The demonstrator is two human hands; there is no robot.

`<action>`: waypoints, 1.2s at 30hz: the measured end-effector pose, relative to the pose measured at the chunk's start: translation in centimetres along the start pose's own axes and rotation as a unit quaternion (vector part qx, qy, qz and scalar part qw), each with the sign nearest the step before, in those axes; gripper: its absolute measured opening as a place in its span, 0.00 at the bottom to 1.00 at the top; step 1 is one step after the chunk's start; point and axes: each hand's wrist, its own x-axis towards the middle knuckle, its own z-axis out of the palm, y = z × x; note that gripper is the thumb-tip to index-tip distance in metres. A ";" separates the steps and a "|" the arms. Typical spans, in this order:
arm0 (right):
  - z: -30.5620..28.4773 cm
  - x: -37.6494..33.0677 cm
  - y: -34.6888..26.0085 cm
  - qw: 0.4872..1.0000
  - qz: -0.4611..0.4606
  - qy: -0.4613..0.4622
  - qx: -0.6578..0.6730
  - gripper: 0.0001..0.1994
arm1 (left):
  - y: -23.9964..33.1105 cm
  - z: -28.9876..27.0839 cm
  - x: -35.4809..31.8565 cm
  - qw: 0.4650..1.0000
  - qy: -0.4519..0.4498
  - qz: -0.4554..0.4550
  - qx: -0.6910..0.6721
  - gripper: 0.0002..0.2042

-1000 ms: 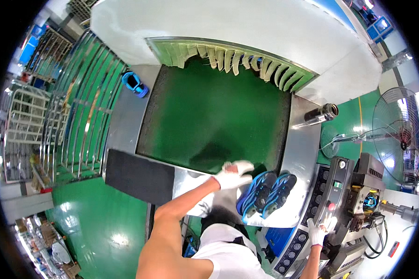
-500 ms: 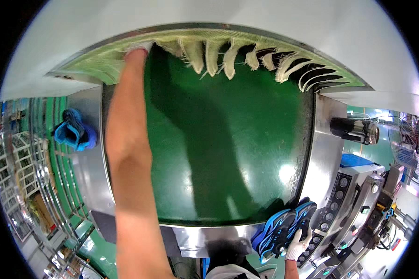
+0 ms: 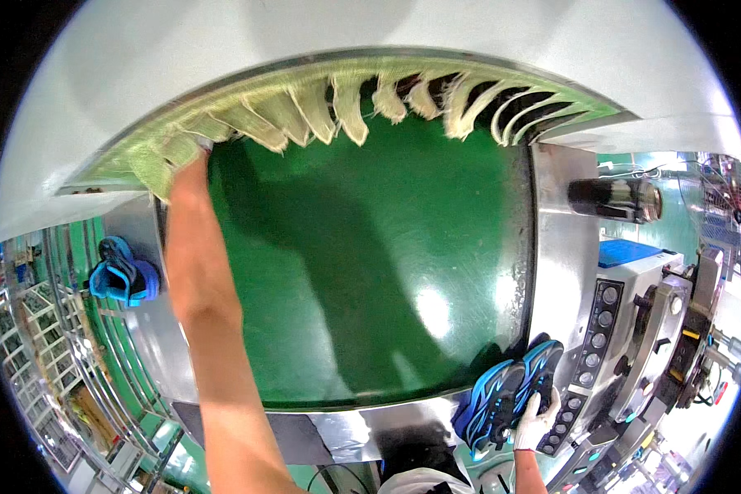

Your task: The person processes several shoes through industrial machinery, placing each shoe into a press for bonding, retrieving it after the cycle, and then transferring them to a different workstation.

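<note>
I have my left arm (image 3: pixel 210 280) stretched across the green belt (image 3: pixel 379 239), its left hand (image 3: pixel 203 146) almost wholly hidden behind the pale fringe (image 3: pixel 309 113), so I cannot tell whether it is spread or gripping. My white-gloved right hand (image 3: pixel 537 424) touches the right one of two blue-and-black shoes (image 3: pixel 492 403), thumb and finger parted; whether it grips, I cannot tell. Both sit side by side on the metal surface (image 3: pixel 350 432), at the belt's near right corner. Another blue shoe (image 3: pixel 122 278) sits at the left ledge (image 3: pixel 152 333).
</note>
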 end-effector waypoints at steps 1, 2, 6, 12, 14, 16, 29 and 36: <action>-0.2 -0.1 0.1 1.000 -0.005 0.007 -0.008 0.24 | 1.2 -1.2 -1.8 1.000 0.011 0.017 -0.008 0.19; -0.3 -0.1 1.0 1.000 -0.008 0.006 -0.011 0.25 | 2.7 -2.5 -3.8 0.999 0.023 0.036 -0.019 0.18; -0.7 -0.3 1.9 0.997 -0.048 -0.009 -0.065 0.29 | 7.2 -7.2 -12.7 0.976 0.103 0.171 -0.081 0.16; -6.5 -0.2 0.1 0.970 0.033 -0.241 -0.008 0.56 | 21.5 -18.6 -27.0 0.962 -0.196 0.114 -0.151 0.22; -11.6 -2.0 -3.0 0.957 -0.008 -0.278 0.081 0.60 | 27.2 -22.1 -31.5 0.940 -0.217 0.233 -0.120 0.21; -14.1 -3.8 -2.6 0.933 -0.094 -0.287 0.197 0.60 | 34.1 -24.9 -36.5 0.896 -0.184 0.395 -0.086 0.19; -33.7 -8.5 26.6 0.775 0.036 -0.024 0.630 0.28 | 76.9 -43.1 -73.4 0.431 -0.285 0.767 -0.381 0.17; -38.1 -18.6 36.4 0.490 0.208 0.224 0.816 0.19 | 90.1 -37.3 -87.7 0.461 -0.499 0.608 -0.410 0.26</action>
